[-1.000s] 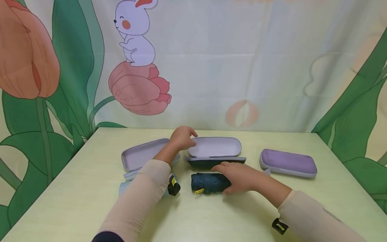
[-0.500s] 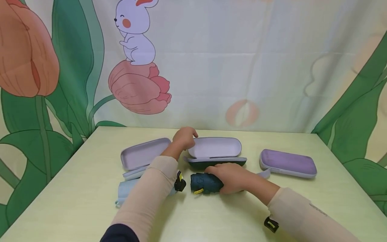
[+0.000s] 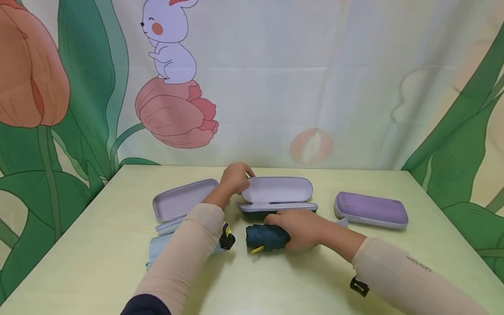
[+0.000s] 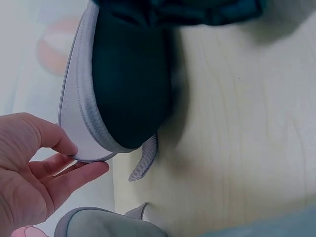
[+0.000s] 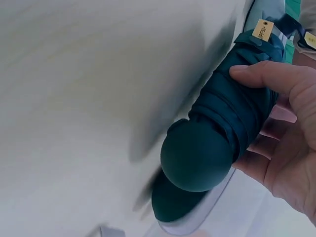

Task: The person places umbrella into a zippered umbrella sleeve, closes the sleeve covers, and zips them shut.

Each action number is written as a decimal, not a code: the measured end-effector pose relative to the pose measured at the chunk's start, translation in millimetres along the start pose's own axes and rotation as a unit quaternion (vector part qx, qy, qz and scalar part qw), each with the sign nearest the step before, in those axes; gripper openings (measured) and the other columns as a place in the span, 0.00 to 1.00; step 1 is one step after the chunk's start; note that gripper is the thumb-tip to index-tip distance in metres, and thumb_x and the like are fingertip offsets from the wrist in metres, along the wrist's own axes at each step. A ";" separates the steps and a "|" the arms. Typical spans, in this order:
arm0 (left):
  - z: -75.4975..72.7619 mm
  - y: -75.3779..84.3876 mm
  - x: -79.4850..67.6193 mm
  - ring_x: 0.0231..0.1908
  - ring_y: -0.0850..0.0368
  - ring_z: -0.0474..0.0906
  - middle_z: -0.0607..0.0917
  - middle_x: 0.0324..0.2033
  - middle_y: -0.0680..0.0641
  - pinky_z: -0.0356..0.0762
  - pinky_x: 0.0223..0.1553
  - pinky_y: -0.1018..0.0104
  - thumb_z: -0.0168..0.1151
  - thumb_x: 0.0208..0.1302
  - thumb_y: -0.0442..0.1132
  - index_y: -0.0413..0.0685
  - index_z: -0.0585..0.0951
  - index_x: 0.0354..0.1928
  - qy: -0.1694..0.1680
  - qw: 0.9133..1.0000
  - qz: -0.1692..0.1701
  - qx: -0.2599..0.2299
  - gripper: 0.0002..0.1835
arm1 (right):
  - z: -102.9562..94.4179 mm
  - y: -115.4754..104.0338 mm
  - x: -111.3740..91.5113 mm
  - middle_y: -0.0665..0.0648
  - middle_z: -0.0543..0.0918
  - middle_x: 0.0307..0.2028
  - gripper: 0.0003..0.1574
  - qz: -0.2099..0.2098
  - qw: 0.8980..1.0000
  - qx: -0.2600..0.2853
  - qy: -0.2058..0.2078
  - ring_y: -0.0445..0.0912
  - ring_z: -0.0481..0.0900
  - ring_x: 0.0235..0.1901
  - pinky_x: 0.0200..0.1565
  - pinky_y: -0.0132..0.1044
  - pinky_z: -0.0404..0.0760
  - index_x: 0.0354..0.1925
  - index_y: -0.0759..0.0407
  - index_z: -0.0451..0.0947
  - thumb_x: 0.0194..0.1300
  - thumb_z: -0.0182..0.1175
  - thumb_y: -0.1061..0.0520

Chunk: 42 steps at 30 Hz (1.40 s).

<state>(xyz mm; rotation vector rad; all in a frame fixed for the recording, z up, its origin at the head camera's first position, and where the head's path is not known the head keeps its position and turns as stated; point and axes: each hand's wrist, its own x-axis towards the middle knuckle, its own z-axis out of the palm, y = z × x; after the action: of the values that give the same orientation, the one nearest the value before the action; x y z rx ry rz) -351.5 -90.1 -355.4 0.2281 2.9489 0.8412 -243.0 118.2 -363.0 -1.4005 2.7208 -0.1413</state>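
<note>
My right hand [image 3: 302, 230] grips a dark teal folded umbrella [image 3: 263, 238] that lies crosswise near the table's middle; in the right wrist view the thumb is on its wrapped fabric, the fingers are on the far side, and its rounded end [image 5: 196, 155] points away from the hand. Right behind it stands an unzipped hard case, dark green outside [image 4: 131, 79], with a pale lilac lining. The raised lid [image 3: 279, 189] of this case is pinched at its left end between the thumb and fingers of my left hand [image 3: 235, 178].
Another open case [image 3: 185, 200] with a lilac inside lies at the left, partly behind my left forearm. In front of it is a light blue folded umbrella [image 3: 159, 246]. A closed purple case [image 3: 372, 210] lies on the right. A printed curtain [image 3: 267, 87] hangs behind the table.
My right hand has slid left along the dark teal umbrella, and its fingers have closed round it. My left hand keeps to the same end of the lid.
</note>
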 end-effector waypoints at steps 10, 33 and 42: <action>-4.8 -2.9 -8.4 0.32 0.54 0.82 0.85 0.43 0.43 0.79 0.23 0.68 0.57 0.59 0.26 0.45 0.86 0.46 0.021 0.999 0.024 -0.022 0.16 | -26.6 8.0 -3.3 0.46 0.82 0.42 0.35 -0.015 1.000 -0.002 -0.002 0.41 0.77 0.38 0.40 0.39 0.77 0.53 0.47 0.77 0.44 0.73 0.61; -12.9 8.0 -18.6 0.31 0.53 0.80 0.85 0.43 0.42 0.79 0.29 0.66 0.58 0.57 0.28 0.42 0.86 0.45 0.034 0.994 0.088 -0.047 0.15 | -31.0 47.3 24.5 0.54 0.83 0.48 0.39 0.072 0.997 0.022 0.013 0.47 0.79 0.40 0.38 0.41 0.78 0.59 0.52 0.78 0.46 0.72 0.64; -13.8 4.8 -15.6 0.38 0.50 0.78 0.84 0.42 0.43 0.79 0.33 0.64 0.59 0.57 0.28 0.43 0.86 0.45 0.042 0.995 0.079 -0.045 0.14 | -27.2 61.8 35.8 0.57 0.81 0.54 0.40 0.076 0.994 0.071 0.016 0.50 0.78 0.48 0.49 0.46 0.78 0.61 0.59 0.76 0.47 0.71 0.64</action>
<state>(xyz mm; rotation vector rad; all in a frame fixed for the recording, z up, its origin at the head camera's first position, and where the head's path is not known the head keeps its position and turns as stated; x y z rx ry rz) -336.9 -95.7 -340.8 0.4348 2.9913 1.0259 -316.6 126.1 -344.2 -1.1608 2.7677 -0.3434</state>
